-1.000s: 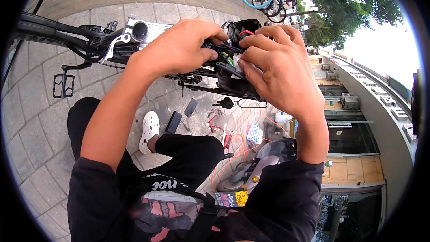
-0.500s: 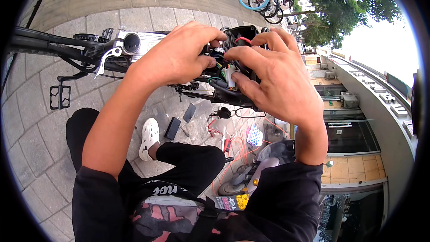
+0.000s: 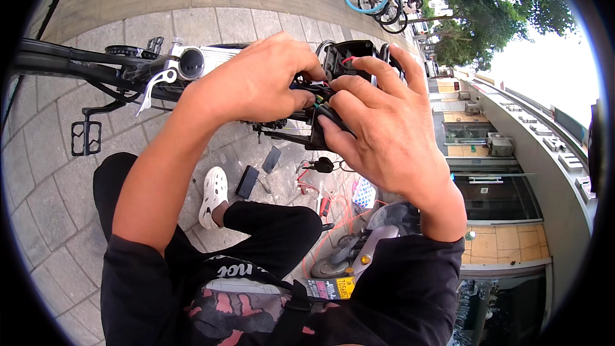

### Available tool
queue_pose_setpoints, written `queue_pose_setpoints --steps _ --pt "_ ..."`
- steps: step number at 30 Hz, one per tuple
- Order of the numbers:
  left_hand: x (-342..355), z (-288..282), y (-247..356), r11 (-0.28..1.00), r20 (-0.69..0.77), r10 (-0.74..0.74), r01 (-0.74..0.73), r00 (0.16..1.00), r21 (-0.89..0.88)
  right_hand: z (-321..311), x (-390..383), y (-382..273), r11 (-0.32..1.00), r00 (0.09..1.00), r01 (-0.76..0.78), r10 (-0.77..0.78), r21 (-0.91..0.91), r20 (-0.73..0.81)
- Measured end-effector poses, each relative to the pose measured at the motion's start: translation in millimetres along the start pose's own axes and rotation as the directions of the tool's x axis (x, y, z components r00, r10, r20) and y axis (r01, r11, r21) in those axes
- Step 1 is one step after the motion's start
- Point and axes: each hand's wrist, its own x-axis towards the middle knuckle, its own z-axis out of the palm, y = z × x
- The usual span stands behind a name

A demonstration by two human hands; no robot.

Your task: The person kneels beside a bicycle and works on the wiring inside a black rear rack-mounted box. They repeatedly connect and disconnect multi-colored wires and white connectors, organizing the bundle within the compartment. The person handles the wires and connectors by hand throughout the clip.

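A black electric bicycle with a silver quick-release clamp [image 3: 191, 63] stretches across in front of me. At its right end is an open black plastic housing [image 3: 360, 46], with a red wire [image 3: 349, 60] showing inside. My left hand [image 3: 259, 80] is closed, its thumb and fingertips pinching thin coloured wires [image 3: 318, 98] beside the housing. Close against it, my right hand [image 3: 387, 118] grips the same bundle, where a dark cable sleeve [image 3: 336, 119] passes between thumb and index finger. Its other fingers arch over the housing. The wire ends are hidden by my fingers.
Keys [image 3: 322, 165] hang below the housing. On the paving lie a black box-like piece [image 3: 247, 182], a dark flat piece [image 3: 271, 159], a red-handled tool [image 3: 325, 206] and orange cord. A grey scooter [image 3: 378, 243] stands near my right arm. A pedal [image 3: 86, 139] sticks out at left.
My right hand has shifted left toward my left hand, and its thumb has moved down-left. The white connector seen by that thumb earlier is now out of sight. My left hand barely moved.
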Motion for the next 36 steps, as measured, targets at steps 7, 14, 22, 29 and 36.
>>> queue_pose_setpoints --steps 7,14,22,29,36 --pt "1.1 -5.2 4.1 0.997 0.047 -0.044 0.041 0.998 0.068 0.5 9.4 14.1 0.995 0.995 -0.1 0.1 -0.01 -0.015" --pt "8.1 -0.7 5.3 0.979 -0.04 -0.189 0.185 0.981 -0.085 -8.9 16.1 15.1 0.997 0.994 -0.055 0.06 -0.056 0.094" --pt "14.5 12.7 -1.3 0.963 -0.089 0.047 -0.022 0.995 0.269 -2.5 12.4 19.7 0.998 0.997 -0.068 0.067 0.015 0.044" --pt "28.6 17.1 4.7 0.988 -0.205 -0.105 0.077 0.973 -0.137 2.3 12.5 18.0 0.996 0.998 -0.067 0.067 0.055 -0.001" --pt "28.5 -1.3 1.6 0.814 0.104 -0.167 0.196 0.981 -0.547 -1.4 10.6 14.8 0.998 0.997 -0.065 0.064 0.011 0.036"
